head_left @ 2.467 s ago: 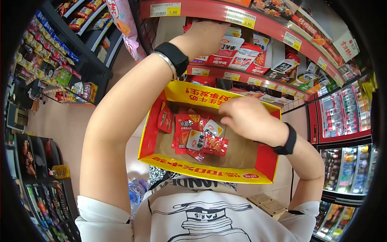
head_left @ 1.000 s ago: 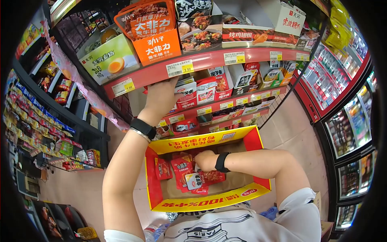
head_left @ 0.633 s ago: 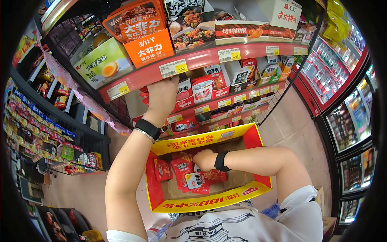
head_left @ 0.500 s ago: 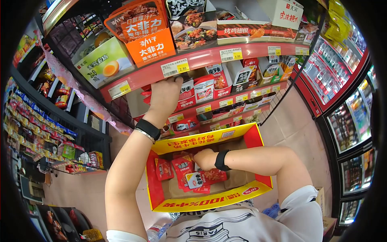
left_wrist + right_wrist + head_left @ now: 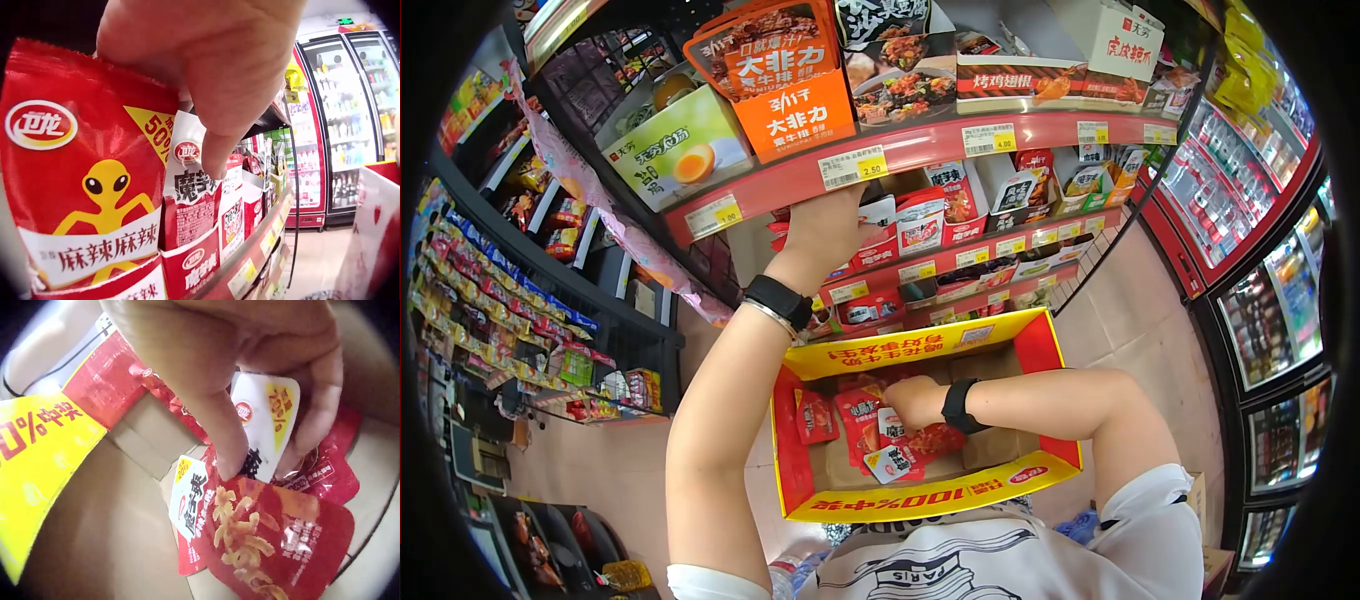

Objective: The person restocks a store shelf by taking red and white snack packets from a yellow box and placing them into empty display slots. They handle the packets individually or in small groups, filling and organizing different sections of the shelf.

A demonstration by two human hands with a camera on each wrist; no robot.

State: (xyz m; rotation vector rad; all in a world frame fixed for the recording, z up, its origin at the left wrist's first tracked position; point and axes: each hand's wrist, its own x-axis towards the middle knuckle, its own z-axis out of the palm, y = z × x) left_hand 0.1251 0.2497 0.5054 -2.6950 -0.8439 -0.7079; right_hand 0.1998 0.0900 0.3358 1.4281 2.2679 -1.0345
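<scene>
My left hand point(image 5: 822, 235) reaches under a red shelf edge into a row of snack pouches. In the left wrist view, its thumb points down beside a white-topped pouch point(image 5: 187, 212), next to a red packet with a yellow figure point(image 5: 94, 181). The other fingers are hidden behind the packets, so I cannot tell their grip. Down in the yellow-and-red carton point(image 5: 930, 500), my right hand point(image 5: 913, 402) pinches a white-topped snack pouch point(image 5: 265, 403) between thumb and fingers. Under it lie a red pouch point(image 5: 275, 540) and another white-topped pouch point(image 5: 190, 497).
Above the left wrist, the red shelf edge point(image 5: 780, 180) carries price tags and an orange display box point(image 5: 795, 110). Lower shelves hold more snacks. Drink fridges point(image 5: 1270, 300) stand at the right, a snack rack point(image 5: 510, 310) at the left. A yellow-capped oil bottle point(image 5: 628, 575) sits lower left.
My right hand has lowered from above the carton onto the pouches; a second white-topped pouch now shows beneath it. The left hand stays at the shelf. The head view has tilted up.
</scene>
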